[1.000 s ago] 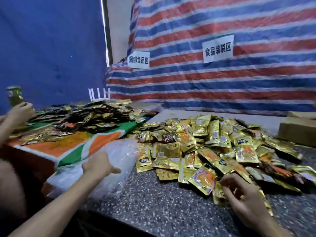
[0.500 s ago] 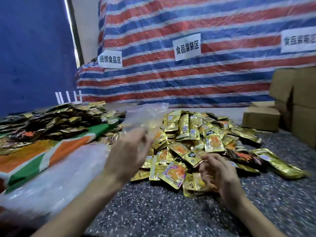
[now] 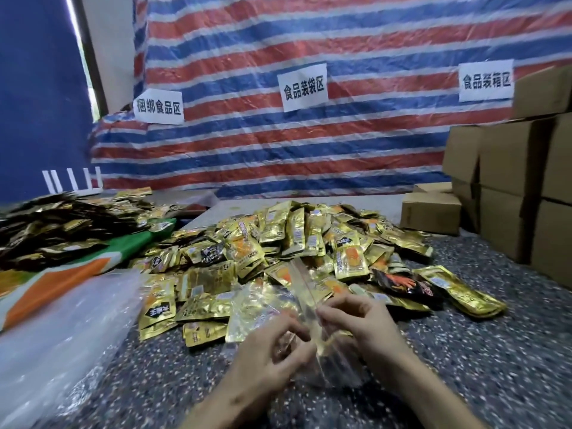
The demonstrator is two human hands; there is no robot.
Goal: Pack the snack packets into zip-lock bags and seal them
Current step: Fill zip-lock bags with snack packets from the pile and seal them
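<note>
zip-lock bag (image 3: 305, 308): clear, crinkled, empty, raised before the gold snack packets (image 3: 297, 239) | your left hand (image 3: 272, 345) and right hand (image 3: 356, 323) both pinch its mouth | 0.5 s ago only left held it

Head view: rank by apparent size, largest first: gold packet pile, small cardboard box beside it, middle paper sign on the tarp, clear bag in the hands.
1. Gold packet pile, by far the largest.
2. Clear bag, though it is nearest the camera and its edges are faint.
3. Small cardboard box.
4. Middle paper sign.
Box and sign look close; unsure.
</note>
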